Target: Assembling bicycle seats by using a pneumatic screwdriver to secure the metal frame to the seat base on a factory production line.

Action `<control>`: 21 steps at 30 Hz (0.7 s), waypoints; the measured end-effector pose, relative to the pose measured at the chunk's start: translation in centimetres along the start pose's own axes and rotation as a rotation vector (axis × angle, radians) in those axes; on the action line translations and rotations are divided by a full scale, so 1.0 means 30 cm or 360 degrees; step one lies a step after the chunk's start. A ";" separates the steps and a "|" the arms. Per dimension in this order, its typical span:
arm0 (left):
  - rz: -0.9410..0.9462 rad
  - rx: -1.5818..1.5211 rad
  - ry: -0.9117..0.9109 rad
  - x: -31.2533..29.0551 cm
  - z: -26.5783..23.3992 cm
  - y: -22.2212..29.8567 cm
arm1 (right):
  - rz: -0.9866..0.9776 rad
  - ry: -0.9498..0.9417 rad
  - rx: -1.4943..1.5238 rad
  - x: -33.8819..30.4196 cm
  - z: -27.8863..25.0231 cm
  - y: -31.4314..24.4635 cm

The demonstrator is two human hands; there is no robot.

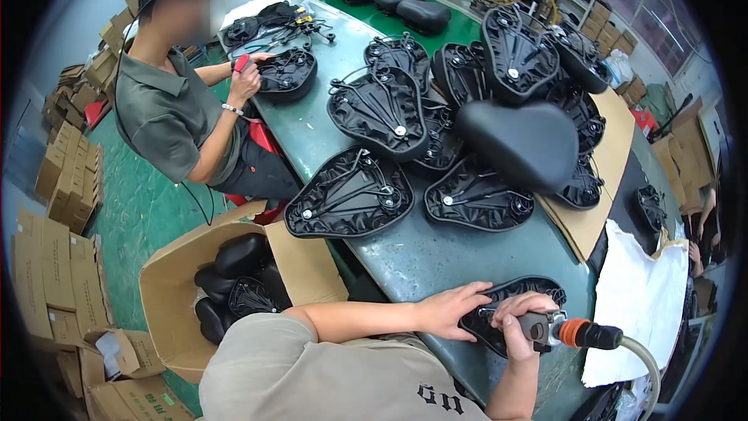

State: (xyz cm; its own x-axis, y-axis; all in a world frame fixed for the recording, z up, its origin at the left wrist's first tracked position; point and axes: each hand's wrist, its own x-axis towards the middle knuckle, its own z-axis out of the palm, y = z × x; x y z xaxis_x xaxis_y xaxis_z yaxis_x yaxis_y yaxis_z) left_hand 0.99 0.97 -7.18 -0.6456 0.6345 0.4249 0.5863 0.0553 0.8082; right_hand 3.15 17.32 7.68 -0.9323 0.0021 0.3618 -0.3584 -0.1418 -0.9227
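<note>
Directions are clock hours taken from the saddle being worked. The left hand (454, 312) is spread and unclenched, its fingers lying against the left edge of an upturned black saddle (538, 287). This saddle rests on the near end of the green-topped table (436, 259), underside uppermost. The right hand (520, 321) is closed around an air tool (538, 327) with an orange collar, held over the saddle; its tip is hidden. A pale hose (646, 365) leaves the tool toward 4 o'clock. At 3 o'clock lies a white sheet (635, 304); at 9 o'clock, an open carton (171, 320) contains black saddles. One upturned saddle (351, 195) lies at 10 o'clock. At 12 o'clock is a pile of saddles, the nearest smooth-topped one (522, 144) right side up. A cardboard sheet (608, 179) lies at 1 o'clock. Farther out, at 10 o'clock, a co-worker (175, 109) holds a red tool (241, 64) beside another saddle (290, 90).
</note>
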 end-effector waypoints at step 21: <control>-0.0192 0.0003 -0.0373 0.019 -0.302 0.003 | -0.0413 0.0379 0.0085 -0.122 -0.128 -0.351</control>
State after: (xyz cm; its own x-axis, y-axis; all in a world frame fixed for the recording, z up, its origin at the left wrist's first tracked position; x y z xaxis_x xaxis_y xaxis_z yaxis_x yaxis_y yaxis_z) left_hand -3.74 -5.64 -3.17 -0.5801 0.7845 0.2191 0.5129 0.1428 0.8465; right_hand 10.14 22.59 15.57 -0.7979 0.2748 0.5365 -0.5878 -0.1576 -0.7935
